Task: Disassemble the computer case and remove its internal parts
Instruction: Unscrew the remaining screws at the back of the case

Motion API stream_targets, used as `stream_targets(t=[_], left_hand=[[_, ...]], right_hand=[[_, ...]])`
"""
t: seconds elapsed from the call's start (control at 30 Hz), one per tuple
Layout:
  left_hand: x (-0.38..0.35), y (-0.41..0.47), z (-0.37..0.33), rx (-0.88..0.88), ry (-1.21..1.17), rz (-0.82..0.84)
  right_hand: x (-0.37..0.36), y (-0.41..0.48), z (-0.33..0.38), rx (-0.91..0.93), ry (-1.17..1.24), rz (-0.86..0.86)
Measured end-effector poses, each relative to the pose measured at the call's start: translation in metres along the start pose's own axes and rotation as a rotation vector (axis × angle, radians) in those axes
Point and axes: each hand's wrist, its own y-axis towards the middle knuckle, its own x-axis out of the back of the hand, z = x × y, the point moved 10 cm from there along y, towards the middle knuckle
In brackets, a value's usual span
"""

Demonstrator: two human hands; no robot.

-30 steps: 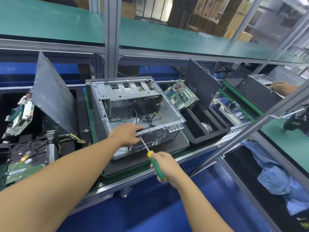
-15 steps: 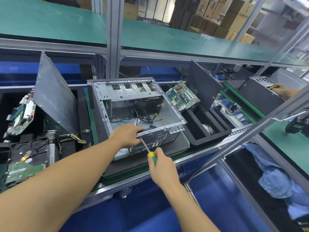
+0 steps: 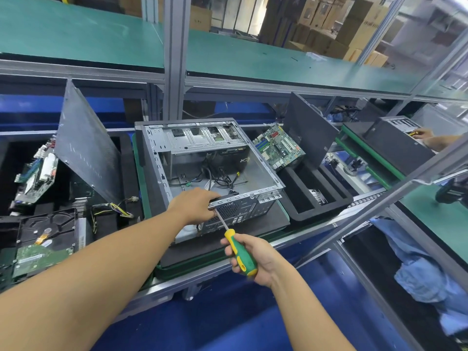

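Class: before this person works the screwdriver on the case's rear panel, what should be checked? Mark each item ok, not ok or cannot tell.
1. Left hand grips the computer case at its near rim, steadying it: ok.
2. Right hand holds the screwdriver by its handle: ok.
3. Screwdriver tip seated in a screw: cannot tell; the left hand hides it.
4. Case interior open to view: ok.
5. Cables out of the case: not ok; they lie inside.
6. Motherboard out: ok; it sits right of the case.
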Motion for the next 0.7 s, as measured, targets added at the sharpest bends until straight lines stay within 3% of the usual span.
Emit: stream_targets(t=[0.13, 0.2, 0.33, 0.4, 0.47, 0.6, 0.7], left_hand=[[0.0, -0.001, 0.001, 0.014, -0.01, 0.004], [0.0, -0.002, 0.0, 0.013, -0.017, 0.002], [0.001, -0.001, -0.001, 0.0, -0.017, 0.006], [0.001, -0.001, -0.001, -0.001, -0.025, 0.004], [0.001, -0.001, 0.0, 0.005, -0.026, -0.006], [0.0, 0.0, 0.0, 0.001, -0.011, -0.014], [0.001, 0.0, 0.001, -0.003, 0.0, -0.02]], right_hand=[[0.01, 0.004, 0.002, 0.165, -0.138, -0.119], [0.009, 0.0, 0.012, 0.275, -0.437, -0.234], [-0.012, -0.015, 0.04, 0.451, -1.344, -0.554], [-0.018, -0.019, 0.046, 0.492, -1.473, -0.622], [-0.013, -0.019, 0.048, 0.453, -1.375, -0.602], [0.007, -0.005, 0.023, 0.126, -0.586, -0.342], [0.005, -0.001, 0.009, 0.0, -0.261, -0.171]])
